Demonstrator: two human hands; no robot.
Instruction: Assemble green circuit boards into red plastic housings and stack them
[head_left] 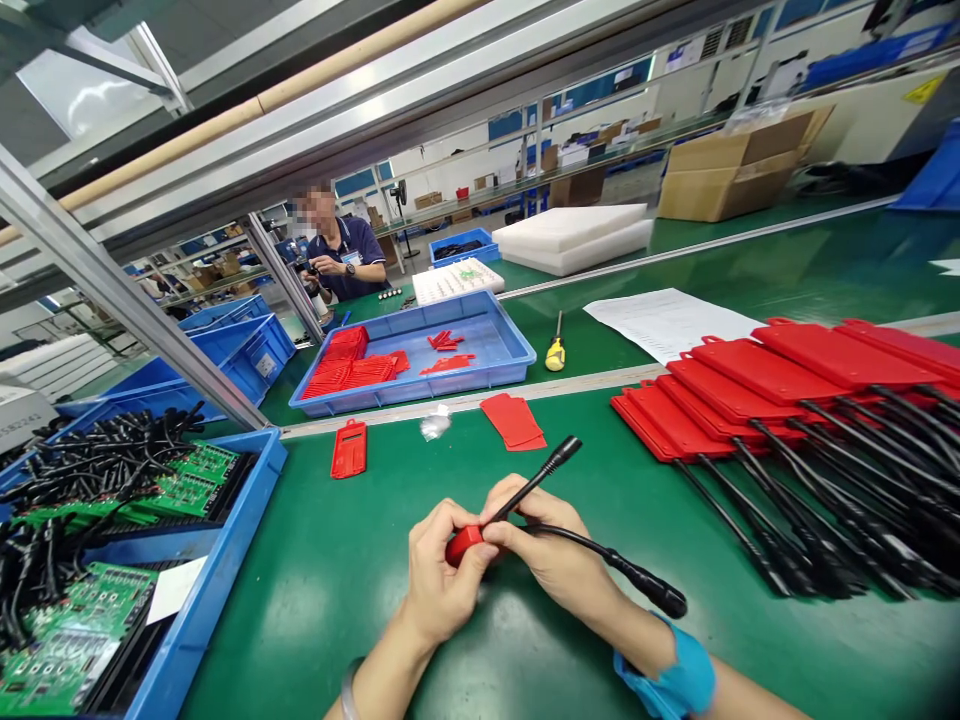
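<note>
Between both hands, just above the green bench, is a small red plastic case [463, 543] with two black cables. My left hand [442, 570] is closed around the case, thumb and forefinger pinching its end. Pressed against the other side, my right hand [551, 545] pinches where the cables leave the case. One black cable [536, 480] points up and away; the other [630, 570] runs to the right over my wrist. My fingers hide most of the case. Beyond my hands lie a red frame-like cover [349, 449] and thin red sheets [514, 421].
At left, a blue bin [251, 520] holds green circuit boards [90, 620] with black cables. Red cabled cases [720, 390] are piled at right. A blue tray [480, 340] of red parts, a yellow screwdriver [555, 353] and paper [667, 322] lie beyond. A co-worker [345, 250] sits across.
</note>
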